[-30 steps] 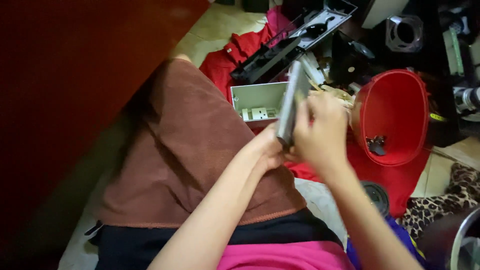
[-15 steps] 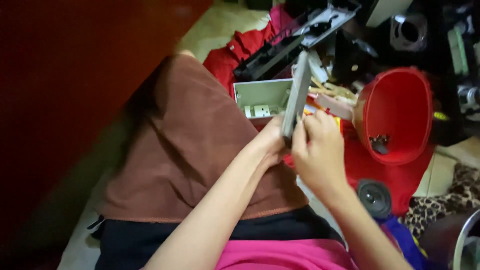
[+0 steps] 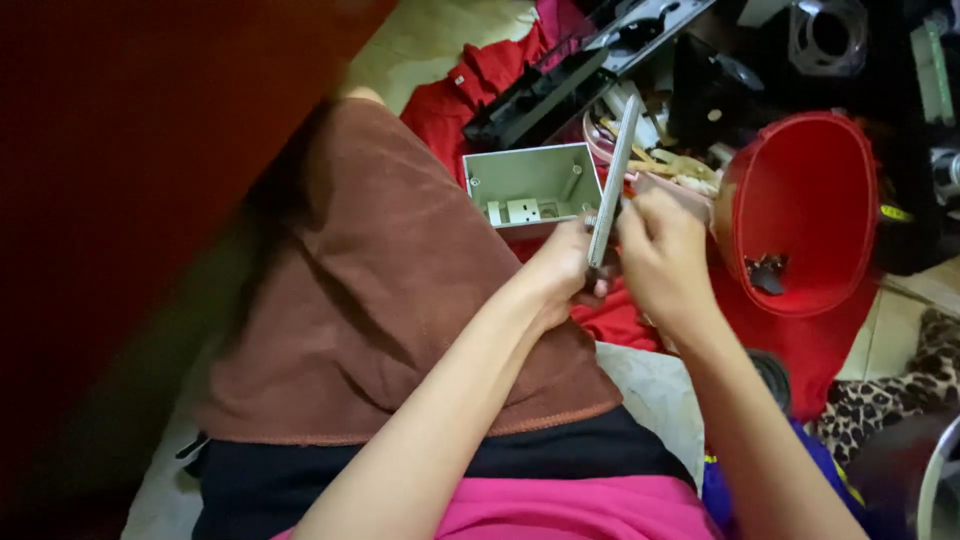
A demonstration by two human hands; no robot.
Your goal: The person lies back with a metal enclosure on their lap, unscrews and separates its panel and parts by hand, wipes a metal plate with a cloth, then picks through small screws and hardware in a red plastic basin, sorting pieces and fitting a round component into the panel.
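Head view: both hands (image 3: 620, 262) grip a grey plate (image 3: 613, 185) (edge-on).

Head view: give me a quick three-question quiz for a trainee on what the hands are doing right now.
1. True or false: both hands, left hand and right hand, grip the grey flat panel.
2. What lies just beyond the left hand? A) grey open box B) blue cup
3. The red bucket lies tipped on its ____.

Key: 1 true; 2 A; 3 side.
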